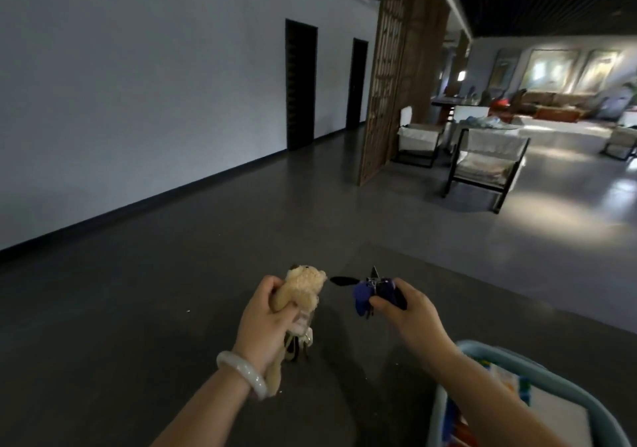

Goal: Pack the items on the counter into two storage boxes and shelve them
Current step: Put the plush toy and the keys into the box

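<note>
My left hand (267,322) grips a small beige teddy bear (303,283) around its body, and its head sticks out above my fingers. A pale dangling part hangs below that hand. My right hand (410,312) holds a dark blue toy (370,293) with black pointed parts and a metal clip, just right of the bear. Both are held up in front of me over the dark floor. A light blue storage box (537,371) sits at the lower right under my right forearm, with colourful items inside, partly hidden.
A dark grey floor (172,291) stretches ahead. White wall with two dark doorways (300,84) on the left. A wooden lattice screen (389,67) stands centre right, with black-framed armchairs (486,167) and a lit lounge beyond.
</note>
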